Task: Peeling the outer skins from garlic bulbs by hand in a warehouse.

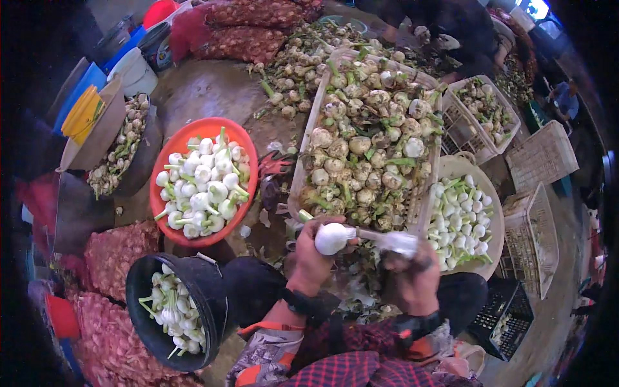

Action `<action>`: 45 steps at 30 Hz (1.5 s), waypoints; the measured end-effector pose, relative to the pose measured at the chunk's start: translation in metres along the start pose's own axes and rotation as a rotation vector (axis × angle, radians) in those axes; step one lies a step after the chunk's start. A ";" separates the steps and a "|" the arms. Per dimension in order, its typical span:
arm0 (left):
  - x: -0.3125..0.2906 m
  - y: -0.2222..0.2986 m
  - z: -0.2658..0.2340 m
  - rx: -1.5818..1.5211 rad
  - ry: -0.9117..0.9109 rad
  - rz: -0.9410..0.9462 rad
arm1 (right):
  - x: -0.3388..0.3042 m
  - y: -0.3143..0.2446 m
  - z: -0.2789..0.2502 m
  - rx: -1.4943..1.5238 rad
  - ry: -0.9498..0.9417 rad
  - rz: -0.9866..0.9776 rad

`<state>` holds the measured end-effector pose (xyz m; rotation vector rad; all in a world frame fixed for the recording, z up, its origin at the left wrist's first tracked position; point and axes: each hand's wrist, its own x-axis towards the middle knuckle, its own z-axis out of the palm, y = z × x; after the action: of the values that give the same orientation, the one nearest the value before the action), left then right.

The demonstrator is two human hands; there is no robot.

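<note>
My left hand (314,250) is closed around a peeled white garlic bulb (332,238), its green stem end showing beyond the fingers. In my right hand (412,274), blurred by motion, is a small knife (367,233) with a narrow blade and a whitish handle. The blade's tip end is against or very close to the bulb; contact is hard to make out. Just beyond both hands stands a long plastic crate (302,174) heaped with dirty, untrimmed garlic bulbs (361,145).
Cleaned garlic fills an orange-red basin (155,187) at left, a black bucket (133,290) near my left knee and a cream basin (496,219) at right. Mesh sacks (122,335) lie at lower left. A black crate (516,332) stands at lower right. Another person (461,32) crouches at the back.
</note>
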<state>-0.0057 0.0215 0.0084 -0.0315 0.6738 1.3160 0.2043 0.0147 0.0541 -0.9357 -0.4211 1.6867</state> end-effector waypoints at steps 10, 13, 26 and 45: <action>-0.005 -0.006 0.009 -0.190 -0.054 -0.074 | 0.000 0.008 -0.009 -1.379 -0.250 -0.203; -0.002 -0.009 0.003 -0.243 -0.205 -0.104 | 0.020 -0.001 0.040 -1.038 -0.326 -0.431; 0.004 -0.010 0.005 -0.255 0.023 -0.013 | -0.013 0.010 -0.013 -0.816 -0.560 0.032; 0.005 -0.022 0.019 0.177 0.186 0.093 | 0.280 -0.068 -0.016 -1.629 0.225 -0.482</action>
<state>0.0231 0.0269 0.0135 0.0211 0.9580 1.3487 0.2376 0.2935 -0.0119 -1.8768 -1.7954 0.4979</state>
